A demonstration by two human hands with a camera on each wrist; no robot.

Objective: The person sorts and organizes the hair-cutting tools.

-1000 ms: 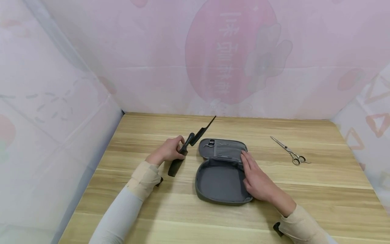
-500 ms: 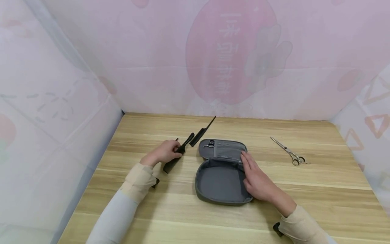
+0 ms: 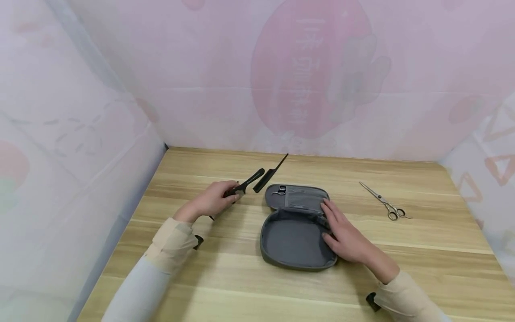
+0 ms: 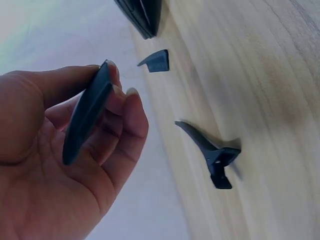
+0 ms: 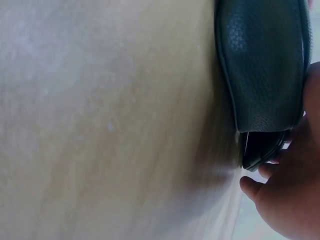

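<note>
Grey case [image 3: 295, 232] lies open at the centre of the wooden surface [image 3: 422, 264]. Your right hand [image 3: 342, 232] rests flat on its right edge, fingers straight. Your left hand [image 3: 211, 201] pinches a black comb [image 3: 245, 185] left of the case, near a second comb [image 3: 270, 173]. Scissors [image 3: 384, 201] lie well apart, right.

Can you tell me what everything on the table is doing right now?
Gray case: open, lying flat.
Small scissors: tucked in the lid pocket.
Loose scissors: lying closed on the table.
Black comb: gripped by left hand.
Tail comb: lying untouched.
Right hand: resting on the case.
</note>
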